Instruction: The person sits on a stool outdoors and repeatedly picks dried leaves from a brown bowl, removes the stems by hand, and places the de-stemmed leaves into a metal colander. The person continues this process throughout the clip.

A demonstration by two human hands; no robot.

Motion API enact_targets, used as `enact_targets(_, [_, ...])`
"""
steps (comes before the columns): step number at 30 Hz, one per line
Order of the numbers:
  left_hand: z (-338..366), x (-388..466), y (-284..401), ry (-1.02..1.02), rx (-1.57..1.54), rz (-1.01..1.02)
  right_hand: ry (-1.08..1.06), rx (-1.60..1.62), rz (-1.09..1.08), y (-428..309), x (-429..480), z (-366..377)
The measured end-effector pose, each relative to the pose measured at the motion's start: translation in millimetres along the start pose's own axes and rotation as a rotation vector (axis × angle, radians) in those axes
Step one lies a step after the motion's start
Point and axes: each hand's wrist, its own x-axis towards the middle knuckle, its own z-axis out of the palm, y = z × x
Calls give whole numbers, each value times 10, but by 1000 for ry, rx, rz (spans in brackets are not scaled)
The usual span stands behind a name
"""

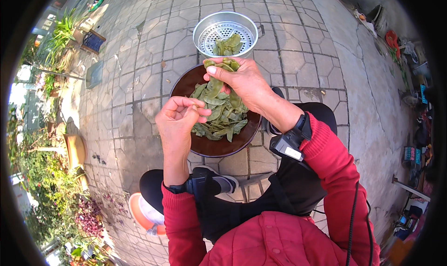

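Note:
Several flat green bean pods (pixel 217 86) are gripped in my right hand (pixel 249 82), some sticking up past the thumb and others hanging below the palm. Just left of them, my left hand (pixel 176 117) has its thumb and forefinger pinched together. Whether anything small sits in that pinch is too fine to tell. Under both hands stands a wide brown basin (pixel 209 149) with a heap of flat green pods (pixel 223 117) in it. Beyond my right hand is a round metal steamer (pixel 197 37) with a perforated bottom, where a small pile of pods (pixel 228 45) lies.
Paving tiles (pixel 139 84) cover the ground. An orange basin (pixel 136 210) is by my left knee. Potted plants (pixel 63 171) and a small stool (pixel 92 42) line the left side; a concrete strip (pixel 370 102) and assorted clutter (pixel 415 154) are on the right.

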Motion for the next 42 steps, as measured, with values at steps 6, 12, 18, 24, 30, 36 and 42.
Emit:
enact_targets(6, [-43, 70, -68, 29, -101, -199, -24, -197, -215, 69, 28, -19])
enact_targets(12, [21, 118, -144, 105, -123, -191, -39, -191, -341, 106, 51, 41])
enact_targets(18, [-22, 152, -72, 138, 58, -87, 1, -174, -150, 4, 23, -28])
enact_targets(24, [-45, 173, 52, 86, 453, 82, 190, -361, -260, 53, 122, -73])
enact_targets(30, [-7, 304, 227, -115, 592, -45, -194, -515, -373, 169, 84, -12])
enact_targets(36, [-76, 548, 290, -184, 322, -92, -263, -568, -220, 166, 118, 11])
enact_targets(42, [-769, 949, -547, 38, 717, -191, -111, -611, -256, 102, 133, -21])
